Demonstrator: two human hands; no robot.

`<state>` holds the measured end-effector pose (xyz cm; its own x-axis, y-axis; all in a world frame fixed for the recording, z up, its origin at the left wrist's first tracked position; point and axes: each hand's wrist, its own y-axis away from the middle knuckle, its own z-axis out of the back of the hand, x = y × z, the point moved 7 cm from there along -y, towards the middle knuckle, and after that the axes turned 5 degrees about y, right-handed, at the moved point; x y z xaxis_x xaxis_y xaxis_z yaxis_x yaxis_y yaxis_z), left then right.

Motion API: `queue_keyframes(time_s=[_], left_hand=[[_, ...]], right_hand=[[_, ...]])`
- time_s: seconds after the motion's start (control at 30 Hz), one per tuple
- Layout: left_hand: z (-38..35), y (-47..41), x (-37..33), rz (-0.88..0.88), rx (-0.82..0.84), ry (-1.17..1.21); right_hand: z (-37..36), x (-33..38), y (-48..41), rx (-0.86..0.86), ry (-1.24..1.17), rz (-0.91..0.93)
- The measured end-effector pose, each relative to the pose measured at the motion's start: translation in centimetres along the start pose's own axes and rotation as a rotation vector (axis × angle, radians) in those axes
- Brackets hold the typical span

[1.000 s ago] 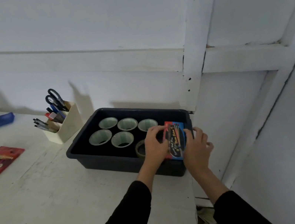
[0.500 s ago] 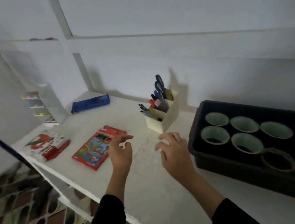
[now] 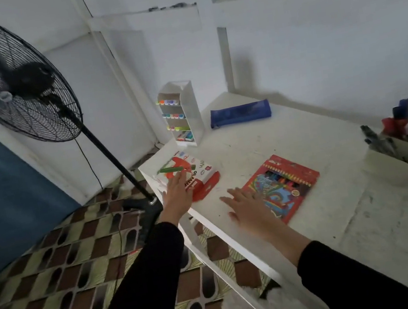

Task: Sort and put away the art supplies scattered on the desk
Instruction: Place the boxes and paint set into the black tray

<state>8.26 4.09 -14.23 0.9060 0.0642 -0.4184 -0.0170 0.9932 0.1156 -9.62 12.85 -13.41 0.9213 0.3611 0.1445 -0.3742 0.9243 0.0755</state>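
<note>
The left hand is stretched flat, fingers straight, over the white-and-red cardboard oil-pastel box at the ten o'clock corner of the white table. The right hand is spread, nothing grasped, at seven o'clock of the flat red coloured-pencil box.

Left sleeve: black, long and plain, in a matte fabric that sits close to the arm, with a few soft folds along its length.
Left sleeve edge: a simple straight hem that ends right at the wrist.
Right sleeve: the same plain black matte fabric as the left.
Right sleeve edge: a straight hem sitting higher up, so a stretch of forearm shows bare below it.
Left hand: bare from wrist to fingertips.
Right hand: also bare, and slightly blurred, so fine detail such as nails cannot be told.
Markings: both sleeves read as one flat dark tone; the weave is too dark to tell.
</note>
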Motion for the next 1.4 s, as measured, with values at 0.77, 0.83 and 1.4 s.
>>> queue_keyframes(time_s=[0.77, 0.83, 1.4], left_hand=[[-1.1, -1.1, -6.8, -0.071, 0.039, -0.209], [-1.5, -1.6, -5.1, -0.056, 0.086, -0.179], [1.5, 4.0, -7.9, 0.026, -0.027, 0.875]], right_hand=[[-0.6, -2.2, 4.0, -0.101, 0.100, -0.455], [-0.5, -1.9, 3.5, -0.054, 0.109, -0.461], [5.1, -5.7, 4.6, -0.216, -0.582, -0.699]])
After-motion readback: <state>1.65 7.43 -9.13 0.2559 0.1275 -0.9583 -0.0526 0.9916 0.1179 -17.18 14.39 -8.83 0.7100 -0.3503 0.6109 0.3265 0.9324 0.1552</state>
